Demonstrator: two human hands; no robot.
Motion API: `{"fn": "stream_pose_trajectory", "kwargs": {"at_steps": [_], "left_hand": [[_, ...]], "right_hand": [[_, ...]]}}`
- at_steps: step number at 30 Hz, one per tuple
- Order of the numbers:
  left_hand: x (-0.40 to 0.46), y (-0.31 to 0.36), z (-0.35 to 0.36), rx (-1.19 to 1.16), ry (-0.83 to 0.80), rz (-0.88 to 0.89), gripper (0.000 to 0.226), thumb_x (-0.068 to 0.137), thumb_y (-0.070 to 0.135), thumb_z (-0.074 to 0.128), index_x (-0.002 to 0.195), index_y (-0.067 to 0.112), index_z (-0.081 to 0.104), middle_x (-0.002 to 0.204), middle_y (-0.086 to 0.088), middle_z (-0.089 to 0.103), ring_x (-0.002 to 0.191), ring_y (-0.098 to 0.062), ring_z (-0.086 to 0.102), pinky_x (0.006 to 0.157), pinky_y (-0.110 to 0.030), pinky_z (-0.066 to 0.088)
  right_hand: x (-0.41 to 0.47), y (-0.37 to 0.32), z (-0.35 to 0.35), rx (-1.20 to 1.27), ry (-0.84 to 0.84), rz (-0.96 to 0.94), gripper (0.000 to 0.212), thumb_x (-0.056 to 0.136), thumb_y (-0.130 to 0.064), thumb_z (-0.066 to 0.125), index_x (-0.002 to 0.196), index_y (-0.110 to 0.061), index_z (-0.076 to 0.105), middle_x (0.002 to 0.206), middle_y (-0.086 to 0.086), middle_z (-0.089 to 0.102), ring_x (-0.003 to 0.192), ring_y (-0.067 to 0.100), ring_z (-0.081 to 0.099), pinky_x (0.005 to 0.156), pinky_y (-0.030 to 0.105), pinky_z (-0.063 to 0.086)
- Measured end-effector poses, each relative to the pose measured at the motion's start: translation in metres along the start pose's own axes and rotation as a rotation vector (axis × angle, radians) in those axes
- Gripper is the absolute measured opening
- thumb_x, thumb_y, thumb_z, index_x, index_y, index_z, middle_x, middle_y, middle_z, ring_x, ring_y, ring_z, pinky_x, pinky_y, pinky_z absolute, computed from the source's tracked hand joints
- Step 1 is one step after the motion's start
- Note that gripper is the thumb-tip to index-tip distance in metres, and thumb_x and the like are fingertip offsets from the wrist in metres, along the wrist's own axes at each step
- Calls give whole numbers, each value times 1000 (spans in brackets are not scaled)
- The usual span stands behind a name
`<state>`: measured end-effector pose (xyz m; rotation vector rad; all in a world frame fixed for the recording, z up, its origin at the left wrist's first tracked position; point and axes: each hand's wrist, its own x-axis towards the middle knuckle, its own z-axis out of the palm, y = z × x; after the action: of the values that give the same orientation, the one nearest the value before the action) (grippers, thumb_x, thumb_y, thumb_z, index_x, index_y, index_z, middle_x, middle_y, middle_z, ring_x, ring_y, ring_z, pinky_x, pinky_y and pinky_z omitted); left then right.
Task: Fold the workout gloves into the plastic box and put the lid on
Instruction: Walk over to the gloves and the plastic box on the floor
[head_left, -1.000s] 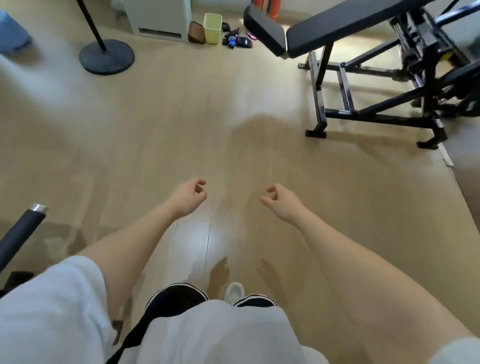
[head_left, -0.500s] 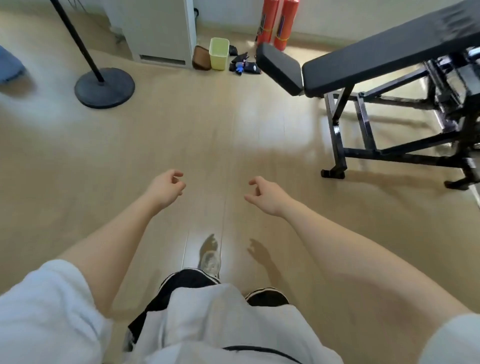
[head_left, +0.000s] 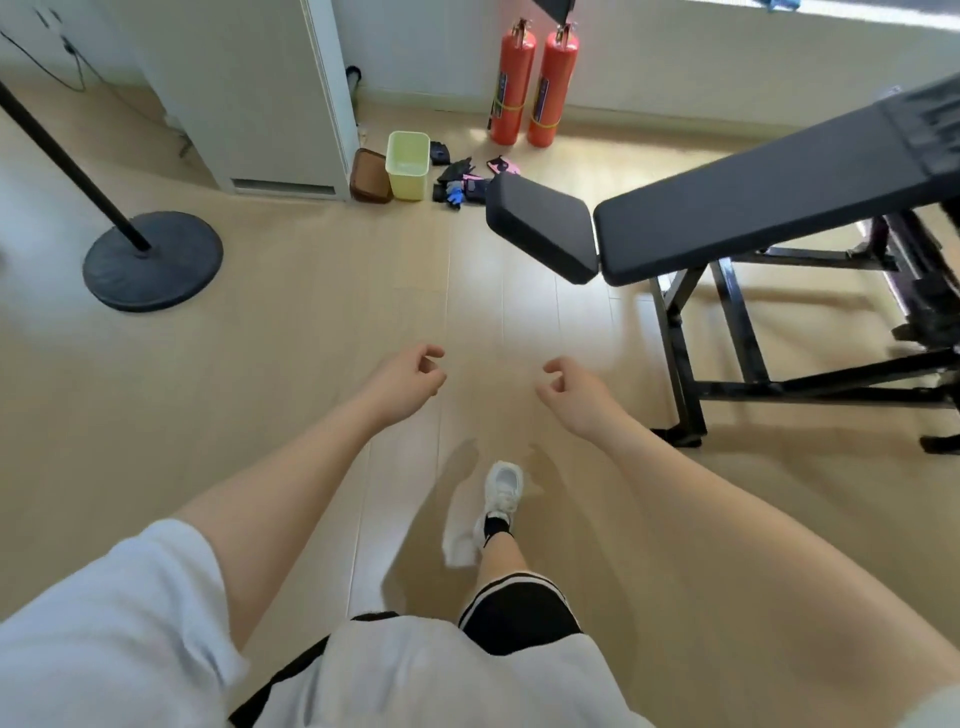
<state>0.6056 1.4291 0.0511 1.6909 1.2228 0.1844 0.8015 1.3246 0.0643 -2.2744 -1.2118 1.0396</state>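
**Clerk:** Head view, item one: left hand (head_left: 410, 382), centre of frame, fingers loosely curled, holding nothing. Item two: right hand (head_left: 576, 392), just right of centre, likewise loosely curled and empty. The two hang apart over bare wooden floor (head_left: 291, 374).

**Checker:** And the task's goods?

**Clerk:** Workout gloves (head_left: 460, 182), a small dark heap with blue and pink pieces, on the floor at upper centre, well apart from both hands. Pale green plastic box (head_left: 409, 165) stands upright just left of the heap, open at the top. Brown lid (head_left: 370, 176) leans beside the box on its left, against the white cabinet (head_left: 249, 93).

**Checker:** Other stock?

**Clerk:** Two red fire extinguishers (head_left: 535, 83) against the wall, upper centre. Black weight bench (head_left: 727, 208) across the right side. Round black stand base (head_left: 153, 260) with its pole, upper left. One white shoe (head_left: 503, 488) below the hands, lower centre.
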Motion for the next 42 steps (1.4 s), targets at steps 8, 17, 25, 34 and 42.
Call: {"fn": "stream_pose_trajectory", "kwargs": {"at_steps": [8,17,25,34,42], "left_hand": [[159,67,-43,59,98,-80,36,88,19,48,123,14,49,96,0,58,95,-23,59,77,-27,38],[296,56,-140,106,213,-264,36,88,15,47,124,8,49,95,-3,57,91,-22,53,78,-26,37],[473,62,-249,113,130,-297,38,89,14,47,126,5,48,96,-5,57,100,-26,53,80,-27,36],[647,140,-321,222,-61,-116,36,90,19,44,125,14,49,107,-2,56,94,-16,51,80,-26,39],[796,202,-335,321,-212,8,36,92,22,44,127,18,47,117,-4,57,99,-15,52,86,-26,42]], "right_hand": [[170,-35,-93,-24,-81,61,40,91,-25,49,129,-12,43,94,0,52,86,21,51,69,27,41],[337,-141,-108,-53,-267,-85,44,92,-25,48,133,-14,39,112,4,55,94,20,52,82,30,42],[513,-227,-109,-45,-308,4,42,92,-23,47,132,-15,39,123,9,57,96,21,53,88,33,45],[674,-277,-169,-29,-190,159,39,91,-15,44,130,-12,44,126,15,54,107,30,52,89,35,42],[822,-275,-235,-87,-184,250,38,91,-17,48,127,-8,47,130,17,52,117,33,50,95,35,41]]}}
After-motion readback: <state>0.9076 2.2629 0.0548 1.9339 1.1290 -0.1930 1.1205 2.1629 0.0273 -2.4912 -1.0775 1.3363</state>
